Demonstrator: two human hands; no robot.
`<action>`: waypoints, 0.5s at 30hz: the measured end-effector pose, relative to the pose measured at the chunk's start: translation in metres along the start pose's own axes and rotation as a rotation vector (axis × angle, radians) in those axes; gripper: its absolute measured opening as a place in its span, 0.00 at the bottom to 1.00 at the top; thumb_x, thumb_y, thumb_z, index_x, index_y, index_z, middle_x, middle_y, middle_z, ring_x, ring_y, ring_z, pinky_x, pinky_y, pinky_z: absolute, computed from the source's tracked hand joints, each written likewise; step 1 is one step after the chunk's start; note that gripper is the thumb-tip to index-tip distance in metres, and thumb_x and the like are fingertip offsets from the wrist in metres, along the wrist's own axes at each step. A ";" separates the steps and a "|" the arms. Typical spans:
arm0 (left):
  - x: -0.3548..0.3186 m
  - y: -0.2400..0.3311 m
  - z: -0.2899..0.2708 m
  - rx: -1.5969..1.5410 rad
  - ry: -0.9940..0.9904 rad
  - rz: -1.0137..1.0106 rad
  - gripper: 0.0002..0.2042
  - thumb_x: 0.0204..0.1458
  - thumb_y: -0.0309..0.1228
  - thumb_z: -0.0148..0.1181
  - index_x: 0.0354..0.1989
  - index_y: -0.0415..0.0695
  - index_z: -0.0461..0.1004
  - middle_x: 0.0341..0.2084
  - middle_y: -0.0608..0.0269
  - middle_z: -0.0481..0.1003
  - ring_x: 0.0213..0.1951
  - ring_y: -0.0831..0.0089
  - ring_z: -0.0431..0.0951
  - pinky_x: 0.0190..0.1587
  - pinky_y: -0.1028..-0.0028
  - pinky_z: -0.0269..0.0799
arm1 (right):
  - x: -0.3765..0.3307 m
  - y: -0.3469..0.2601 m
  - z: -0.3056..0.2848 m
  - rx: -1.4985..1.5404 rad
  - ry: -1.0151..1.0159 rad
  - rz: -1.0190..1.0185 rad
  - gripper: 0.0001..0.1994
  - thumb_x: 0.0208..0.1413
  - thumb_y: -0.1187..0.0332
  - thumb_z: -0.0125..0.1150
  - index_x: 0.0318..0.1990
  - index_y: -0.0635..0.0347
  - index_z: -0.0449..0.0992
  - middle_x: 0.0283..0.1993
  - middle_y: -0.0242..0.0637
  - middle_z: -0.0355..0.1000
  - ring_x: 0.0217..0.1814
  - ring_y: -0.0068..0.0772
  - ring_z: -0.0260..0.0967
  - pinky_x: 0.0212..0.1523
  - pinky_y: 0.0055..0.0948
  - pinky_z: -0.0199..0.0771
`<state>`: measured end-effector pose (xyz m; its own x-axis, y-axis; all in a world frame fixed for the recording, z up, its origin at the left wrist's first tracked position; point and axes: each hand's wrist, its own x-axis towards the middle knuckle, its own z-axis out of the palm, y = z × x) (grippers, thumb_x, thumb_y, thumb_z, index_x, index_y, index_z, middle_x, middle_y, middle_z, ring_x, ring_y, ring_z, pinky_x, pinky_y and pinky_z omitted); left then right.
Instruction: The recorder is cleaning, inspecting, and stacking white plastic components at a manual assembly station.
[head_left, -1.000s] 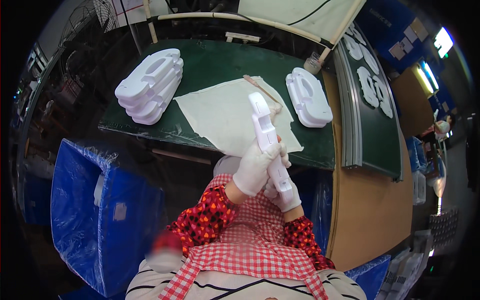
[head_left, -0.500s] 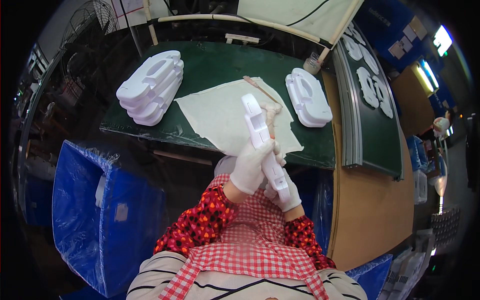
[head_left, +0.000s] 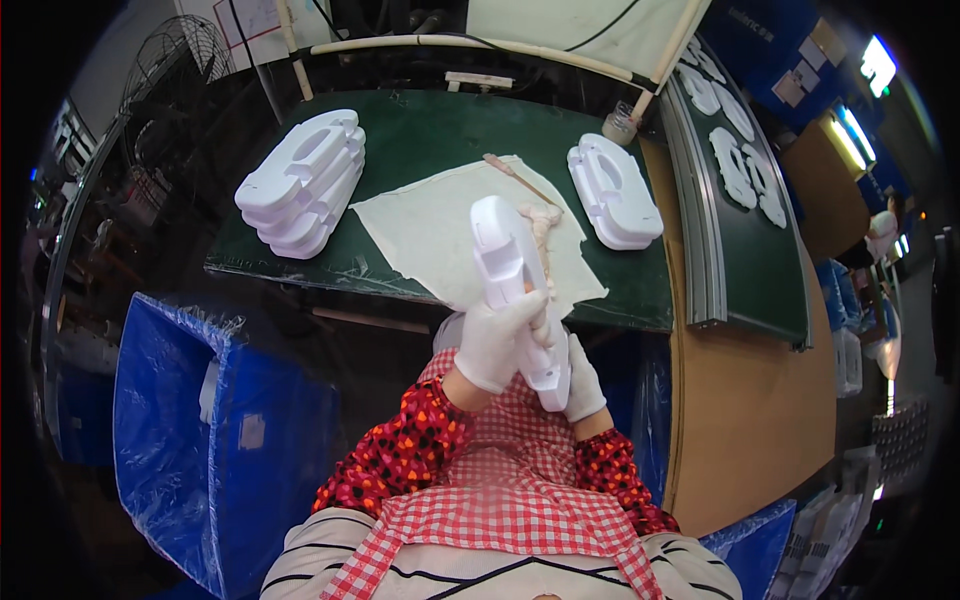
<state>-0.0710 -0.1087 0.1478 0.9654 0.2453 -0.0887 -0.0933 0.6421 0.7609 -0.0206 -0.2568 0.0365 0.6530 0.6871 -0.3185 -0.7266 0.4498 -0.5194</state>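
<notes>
A long white moulded plastic part (head_left: 512, 290) is held upright in front of the body, between the near table edge and the chest, its upper end tipped toward the far side over the cloth. It is gripped by both gloved hands: the left hand (head_left: 497, 342) is wrapped around its middle, fingers closed over the front face, and the right hand (head_left: 580, 380) is closed on the lower end from behind, partly hidden by the part itself. Compared with a second ago, the part is seen slightly further left and turned, with more of its ribbed hollow side shown to the camera; the grip of both hands is unchanged, so the piece is judged to be under turning and inspection or trimming in hand rather than being set down. Whether a small tool is held against it cannot be told. Beyond the part, a pale cloth (head_left: 440, 235) is spread on the green table (head_left: 440, 130), with a thin wooden stick (head_left: 520, 180) and a small crumpled rag (head_left: 543, 217) lying on it. A stack of white parts (head_left: 300, 185) is seen at the far left, and a lower stack of similar parts (head_left: 612, 190) at the far right. A blue lined bin (head_left: 200, 430) stands near left, below table level.
</notes>
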 end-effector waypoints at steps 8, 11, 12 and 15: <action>0.013 -0.015 -0.038 -0.239 0.132 0.004 0.04 0.51 0.27 0.52 0.30 0.40 0.66 0.16 0.61 0.65 0.19 0.67 0.69 0.27 0.68 0.70 | 0.000 0.010 -0.004 -0.178 0.078 -0.166 0.23 0.66 0.56 0.35 0.55 0.68 0.65 0.51 0.40 0.70 0.52 0.31 0.69 0.53 0.28 0.69; 0.010 -0.020 -0.046 -0.297 0.084 0.021 0.05 0.50 0.28 0.53 0.31 0.40 0.65 0.19 0.59 0.68 0.24 0.66 0.72 0.30 0.67 0.70 | 0.000 0.010 -0.008 -0.175 0.083 -0.181 0.24 0.66 0.56 0.36 0.55 0.69 0.65 0.51 0.41 0.70 0.52 0.30 0.69 0.52 0.28 0.69; 0.010 -0.021 -0.046 -0.291 0.084 0.009 0.05 0.50 0.28 0.53 0.31 0.40 0.65 0.19 0.59 0.68 0.24 0.66 0.72 0.30 0.67 0.70 | 0.000 0.010 -0.009 -0.189 0.073 -0.190 0.23 0.66 0.56 0.36 0.55 0.69 0.65 0.51 0.41 0.70 0.51 0.30 0.69 0.52 0.28 0.69; 0.010 -0.023 -0.047 -0.197 0.094 0.021 0.07 0.50 0.28 0.54 0.35 0.41 0.65 0.22 0.60 0.69 0.25 0.68 0.72 0.32 0.69 0.71 | 0.001 0.013 -0.016 -0.193 0.052 -0.197 0.24 0.66 0.55 0.37 0.57 0.68 0.63 0.53 0.41 0.68 0.54 0.31 0.67 0.55 0.29 0.67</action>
<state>-0.0703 -0.0873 0.0990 0.9367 0.3206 -0.1405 -0.1679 0.7637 0.6234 -0.0258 -0.2595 0.0170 0.7915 0.5645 -0.2343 -0.5337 0.4514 -0.7151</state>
